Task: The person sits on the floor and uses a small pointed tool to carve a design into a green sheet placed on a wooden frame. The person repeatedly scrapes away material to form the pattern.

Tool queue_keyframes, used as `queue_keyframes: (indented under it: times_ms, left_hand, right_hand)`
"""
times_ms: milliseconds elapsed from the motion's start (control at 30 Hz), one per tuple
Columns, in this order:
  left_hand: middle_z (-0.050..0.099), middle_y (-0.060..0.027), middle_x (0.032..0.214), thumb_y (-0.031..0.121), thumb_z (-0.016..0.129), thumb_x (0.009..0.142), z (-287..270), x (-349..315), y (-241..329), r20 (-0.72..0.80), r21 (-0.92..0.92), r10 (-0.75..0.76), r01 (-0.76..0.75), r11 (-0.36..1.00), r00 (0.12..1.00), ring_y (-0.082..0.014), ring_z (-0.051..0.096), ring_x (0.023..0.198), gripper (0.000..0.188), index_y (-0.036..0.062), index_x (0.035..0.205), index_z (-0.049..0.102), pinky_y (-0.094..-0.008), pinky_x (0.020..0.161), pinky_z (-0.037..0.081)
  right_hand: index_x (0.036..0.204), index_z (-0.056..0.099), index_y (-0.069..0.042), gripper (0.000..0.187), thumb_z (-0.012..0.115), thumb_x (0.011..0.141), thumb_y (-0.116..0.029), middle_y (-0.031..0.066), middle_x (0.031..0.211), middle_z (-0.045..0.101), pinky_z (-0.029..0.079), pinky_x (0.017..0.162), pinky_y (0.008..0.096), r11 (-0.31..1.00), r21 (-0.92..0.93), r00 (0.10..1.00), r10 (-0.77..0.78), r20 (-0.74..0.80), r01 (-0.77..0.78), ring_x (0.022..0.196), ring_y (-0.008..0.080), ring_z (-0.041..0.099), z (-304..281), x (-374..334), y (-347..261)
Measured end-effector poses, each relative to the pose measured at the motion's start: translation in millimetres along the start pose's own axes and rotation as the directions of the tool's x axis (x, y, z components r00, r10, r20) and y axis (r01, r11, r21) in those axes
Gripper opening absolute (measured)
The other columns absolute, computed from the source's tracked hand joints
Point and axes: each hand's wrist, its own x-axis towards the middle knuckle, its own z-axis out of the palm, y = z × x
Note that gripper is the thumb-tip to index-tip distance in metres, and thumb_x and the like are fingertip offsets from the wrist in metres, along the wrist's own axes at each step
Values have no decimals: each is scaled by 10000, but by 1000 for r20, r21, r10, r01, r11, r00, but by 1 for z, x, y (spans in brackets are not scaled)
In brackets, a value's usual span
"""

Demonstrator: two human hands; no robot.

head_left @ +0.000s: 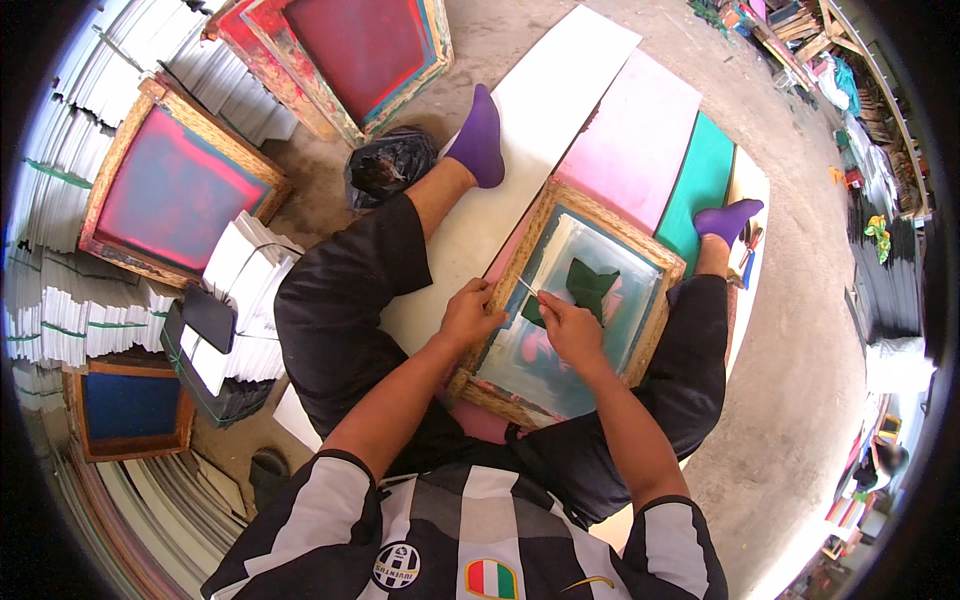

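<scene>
A wooden-framed printing screen rests between my legs, its pale blue-grey mesh facing up with pink patches on it. My left hand is curled over the frame's left edge. Above the mesh, my right hand pinches a thin, light-coloured stick-like tool, whose exact kind I cannot make out. Its tip points up and left, toward the frame's left side. Crumpled on the mesh just beyond my right fingers is a dark green cloth, partly hidden by that hand.
White, pink and green sheets lie beneath my legs. More framed screens lean at the left beside bundled paper stacks. A black plastic bag sits near my left foot; small tools lie by my right foot.
</scene>
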Motion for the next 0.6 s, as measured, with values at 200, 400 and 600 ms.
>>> queue_keyframes:
  times_ms: [200, 400, 600]
  left_hand:
    - [641, -193, 1215, 313, 848, 730, 4, 0, -5, -24, 8, 23, -23, 1000, 999, -352, 669, 1066, 679, -6, 1301, 667, -408, 927, 542]
    - [644, -197, 1211, 316, 851, 721, -1, 0, 0, 2, -7, -2, 3, 1000, 1000, -358, 673, 1054, 648, -16, 1253, 686, -411, 919, 548]
    - [645, -201, 1214, 302, 851, 717, 3, 0, -4, -32, -15, 29, -29, 999, 999, -370, 672, 1051, 615, -22, 1217, 696, -413, 917, 550]
  right_hand:
    - [1286, 695, -306, 309, 561, 1014, -370, 193, 855, 729, 560, 705, 553, 994, -107, 999, -5, -45, 1, 798, 429, 713, 7, 0, 3]
    - [1290, 681, -312, 306, 553, 1016, -361, 193, 829, 724, 560, 682, 567, 985, -171, 999, 1, -43, -9, 771, 436, 711, 7, -2, -1]
    - [1281, 680, -274, 305, 558, 1012, -352, 190, 814, 720, 558, 665, 570, 952, -306, 999, 26, 21, -18, 751, 435, 709, 1, 0, -15]
